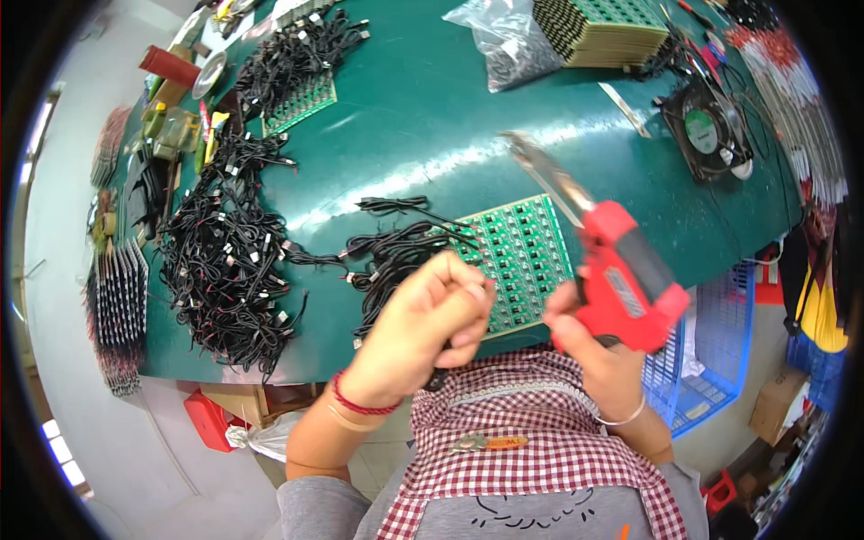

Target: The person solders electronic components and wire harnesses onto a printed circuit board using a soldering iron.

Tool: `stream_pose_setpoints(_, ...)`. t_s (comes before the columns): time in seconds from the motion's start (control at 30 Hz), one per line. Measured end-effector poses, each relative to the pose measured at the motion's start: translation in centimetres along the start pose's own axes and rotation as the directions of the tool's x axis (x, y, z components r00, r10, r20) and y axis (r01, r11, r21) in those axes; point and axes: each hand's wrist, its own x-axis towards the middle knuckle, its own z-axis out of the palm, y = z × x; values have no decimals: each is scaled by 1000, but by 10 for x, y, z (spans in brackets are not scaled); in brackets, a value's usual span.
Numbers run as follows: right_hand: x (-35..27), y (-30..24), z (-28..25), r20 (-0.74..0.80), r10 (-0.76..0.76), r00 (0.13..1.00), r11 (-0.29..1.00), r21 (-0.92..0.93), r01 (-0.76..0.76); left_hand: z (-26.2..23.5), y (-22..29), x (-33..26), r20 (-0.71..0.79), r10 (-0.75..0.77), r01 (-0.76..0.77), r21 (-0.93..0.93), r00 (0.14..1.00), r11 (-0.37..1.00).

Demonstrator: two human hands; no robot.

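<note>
LH (436,310) is nearest, by the table's (423,99) near edge, overlapping the PCB's (522,261) near-left corner. Fingers curled tight together, clamped on what looks like a cable (436,379), its black end out below the fist; exact grip hidden. RH (594,346) is wrapped round the red gun (643,288), just off the PCB's near-right corner; blurred, so finger detail n/a.

Gun's long axis runs nr-right to far-left, nose angled past the PCB's far-right corner, tip beyond its far edge, apart from LH. PCB lies flat btwn the hands, close to table's near edge: up and right of LH, up-left of RH. LH is nearer to the PCB's left side, RH to its right.

Bunch (387,256) of black cables sits at PCB's left edge, some ends lying over it. Bigger heap (225,261) further toward table's left edge.

Containers: blue basket (727,315) below table's near-right edge, w/ something whitish in it, can't tell what. Clear bag (490,27) nr table's far edge, full of small dark parts. PCB stack (603,36) right beside it; fan (706,130) toward the right edge.
</note>
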Motion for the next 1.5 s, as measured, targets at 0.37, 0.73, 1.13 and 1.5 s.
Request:
stream_pose_setpoints(0.37,0,16,5,-8,22,1000,998,-56,-22,7,-60,1,-55,335,-229,626,940,745)
stream_pose_setpoints(0.73,-2,23,2,51,136,989,990,-33,-134,5,-42,2,26,355,-243,775,935,584)
stream_pose_setpoints(1.13,-47,43,-82,-78,11,997,997,-74,-16,-20,-43,43,146,568,65,940,810,-334)
stream_pose_setpoints(1.5,-53,52,-79,40,150,988,924,-362,-125,-19,-38,45,124,503,80,927,855,-365)
